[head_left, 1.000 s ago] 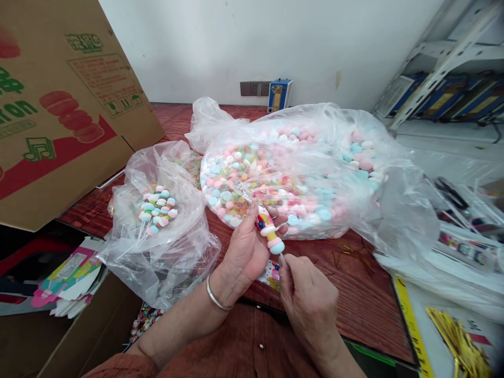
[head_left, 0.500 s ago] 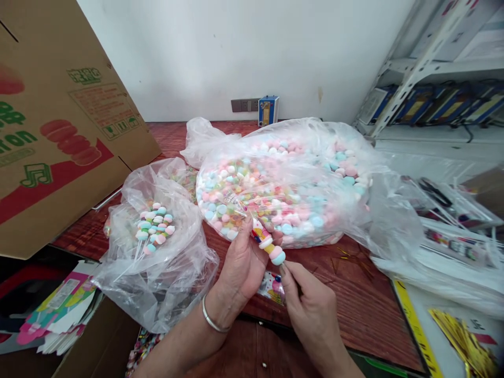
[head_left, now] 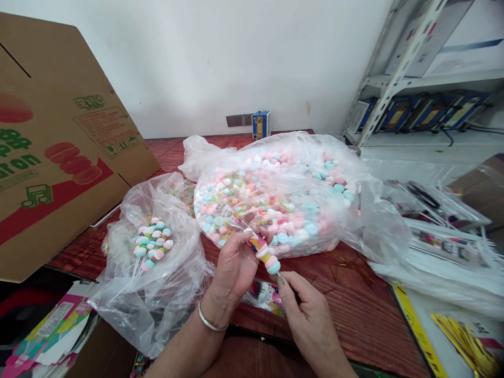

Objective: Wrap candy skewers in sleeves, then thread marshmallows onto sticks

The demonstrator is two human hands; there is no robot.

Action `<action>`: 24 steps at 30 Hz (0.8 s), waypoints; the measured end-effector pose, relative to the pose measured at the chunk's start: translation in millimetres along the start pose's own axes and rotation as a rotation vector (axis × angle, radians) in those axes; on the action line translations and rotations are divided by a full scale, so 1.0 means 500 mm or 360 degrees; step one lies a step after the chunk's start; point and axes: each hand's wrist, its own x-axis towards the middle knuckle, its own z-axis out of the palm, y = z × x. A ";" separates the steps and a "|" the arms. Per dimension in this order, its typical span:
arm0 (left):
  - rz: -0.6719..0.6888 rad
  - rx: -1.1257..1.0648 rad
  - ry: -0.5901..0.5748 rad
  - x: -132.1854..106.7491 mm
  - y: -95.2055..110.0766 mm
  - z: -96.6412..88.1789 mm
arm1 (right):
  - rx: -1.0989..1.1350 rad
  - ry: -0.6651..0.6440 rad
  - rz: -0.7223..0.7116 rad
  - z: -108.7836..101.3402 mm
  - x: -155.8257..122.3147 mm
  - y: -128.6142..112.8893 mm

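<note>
My left hand (head_left: pixel 236 265) is closed around a clear printed candy wrapper (head_left: pixel 256 242), its narrow end pointing away from me. Out of the wrapper's near end comes a marshmallow skewer (head_left: pixel 272 264) with pink, blue, white and yellow pieces. The thumb and fingers of my right hand (head_left: pixel 309 317) pinch its stick just below the last marshmallow. More printed wrappers (head_left: pixel 271 299) lie flat on the table beneath my hands. Beyond them spreads a big clear plastic bag (head_left: pixel 283 210) full of pastel marshmallows and gummy candies.
To the left, several finished marshmallow skewers (head_left: pixel 155 239) rest on a crumpled plastic bag (head_left: pixel 165 299). A large cardboard box (head_left: pixel 71 131) stands behind it. Gold twist ties (head_left: pixel 466 341) and packs of white sticks (head_left: pixel 444 262) lie at right, below a metal shelf (head_left: pixel 394 89).
The view has tilted up and turned slightly right. Both hands keep the same hold on the wrapper and the stick; more of the wrappers on the table shows between them.
</note>
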 end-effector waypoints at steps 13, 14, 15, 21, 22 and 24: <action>-0.0089 -0.0126 0.0129 -0.029 -0.060 0.007 | -0.0830 0.0261 -0.0407 0.010 -0.006 0.000; -0.0095 -0.0143 0.0137 -0.027 -0.057 0.006 | -0.0660 0.0204 -0.0295 0.007 -0.004 -0.002; -0.0090 -0.0153 0.0146 -0.024 -0.052 0.004 | -0.0480 0.0135 -0.0182 0.004 -0.004 -0.003; -0.0022 -0.0088 0.0065 -0.019 -0.058 -0.001 | -0.0278 -0.0006 -0.0017 0.002 -0.019 -0.003; -0.0037 -0.0062 0.0051 -0.023 -0.065 -0.001 | -0.0360 0.0057 -0.0086 0.005 -0.021 -0.001; -0.0101 -0.0018 0.0050 -0.030 -0.075 -0.003 | -0.0456 0.0149 -0.0192 0.010 -0.021 0.002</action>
